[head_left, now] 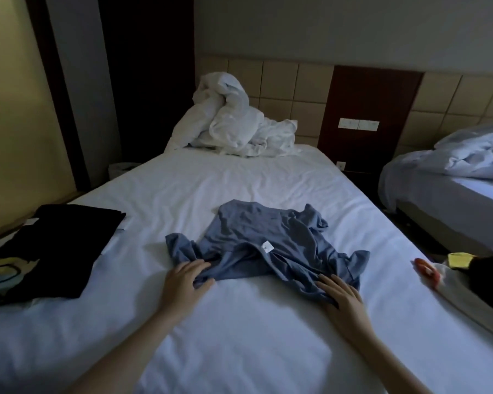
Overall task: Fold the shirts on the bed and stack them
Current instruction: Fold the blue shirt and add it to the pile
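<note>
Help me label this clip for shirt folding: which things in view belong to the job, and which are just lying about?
Job: crumpled blue shirt, touched by left hand and right hand; folded black shirt at the left; bed.
Lying about: white duvet heap by the headboard; second bed; small clutter at the right edge.

Left hand (184,282) lies palm-down, fingers toward 1 o'clock. Right hand (340,297) lies flat, fingers toward 11 o'clock.
</note>
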### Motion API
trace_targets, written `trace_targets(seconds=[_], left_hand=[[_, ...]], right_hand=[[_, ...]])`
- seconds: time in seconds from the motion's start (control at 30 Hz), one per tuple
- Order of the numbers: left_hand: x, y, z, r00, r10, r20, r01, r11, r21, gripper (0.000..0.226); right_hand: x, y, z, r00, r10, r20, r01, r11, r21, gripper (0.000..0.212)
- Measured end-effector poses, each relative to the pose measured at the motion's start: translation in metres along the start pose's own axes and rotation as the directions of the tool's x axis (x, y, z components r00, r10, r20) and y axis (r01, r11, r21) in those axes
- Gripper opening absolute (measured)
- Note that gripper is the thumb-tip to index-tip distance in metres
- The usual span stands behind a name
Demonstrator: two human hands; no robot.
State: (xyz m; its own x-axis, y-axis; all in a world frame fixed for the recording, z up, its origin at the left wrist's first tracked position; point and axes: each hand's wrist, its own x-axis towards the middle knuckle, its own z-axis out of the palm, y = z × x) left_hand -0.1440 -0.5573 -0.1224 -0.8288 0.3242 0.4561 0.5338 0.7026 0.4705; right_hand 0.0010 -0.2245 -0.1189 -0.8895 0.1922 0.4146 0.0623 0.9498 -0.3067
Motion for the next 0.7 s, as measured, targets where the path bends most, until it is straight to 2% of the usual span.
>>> trace_targets(seconds=[0.1,0.17,0.27,0.33,0.4,0.47,0.53,0.6,0.63,0.7], left_hand=[[-0.006,0.004,-0.001,0.998,-0.011,-0.063,0.01,1.0,-0.002,0.024],[-0.013,0.01,-0.003,0.986,-0.139,-0.096,0.134,0.989,-0.056,0.026],[-0.03,0.015,-0.011,0.92,-0.335,-0.204,0.312,0.94,-0.136,0.024],[-0.04,0.016,-0.013,0.904,-0.375,-0.207,0.355,0.926,-0.125,0.022],[-0.047,0.016,-0.013,0.94,-0.287,-0.184,0.284,0.958,-0.044,0.026],[-0.05,0.017,-0.014,0.978,-0.173,-0.115,0.175,0.984,0.012,0.04],[-0.051,0.022,-0.018,0.999,-0.039,0.01,0.038,0.999,0.032,0.06],[-0.053,0.022,-0.017,0.992,0.065,0.109,-0.074,0.994,0.079,0.069],[-0.054,0.02,-0.015,0.989,0.1,0.107,-0.108,0.991,0.076,0.07],[-0.056,0.014,-0.012,0.996,0.09,0.008,-0.09,0.996,-0.026,0.063]], right_hand=[[-0.012,-0.005,0.004,0.992,-0.028,-0.123,0.034,0.999,0.043,0.04],[-0.018,-0.009,-0.001,0.986,0.058,-0.159,-0.038,0.991,0.126,0.035],[-0.029,-0.014,-0.008,0.968,0.236,-0.083,-0.206,0.939,0.276,0.028],[-0.035,-0.015,-0.012,0.971,0.235,-0.045,-0.216,0.941,0.259,0.033],[-0.044,-0.014,-0.014,0.986,0.163,0.024,-0.165,0.975,0.151,0.054],[-0.05,-0.017,-0.016,0.994,0.085,0.061,-0.09,0.992,0.084,0.065],[-0.053,-0.017,-0.015,0.999,0.004,0.051,-0.006,0.999,0.032,0.059],[-0.054,-0.017,-0.014,0.998,-0.025,0.062,0.023,0.999,0.038,0.047],[-0.055,-0.015,-0.012,0.999,-0.028,0.044,0.025,0.998,0.065,0.041],[-0.058,-0.013,-0.008,0.999,0.029,-0.038,-0.024,0.991,0.135,0.025]])
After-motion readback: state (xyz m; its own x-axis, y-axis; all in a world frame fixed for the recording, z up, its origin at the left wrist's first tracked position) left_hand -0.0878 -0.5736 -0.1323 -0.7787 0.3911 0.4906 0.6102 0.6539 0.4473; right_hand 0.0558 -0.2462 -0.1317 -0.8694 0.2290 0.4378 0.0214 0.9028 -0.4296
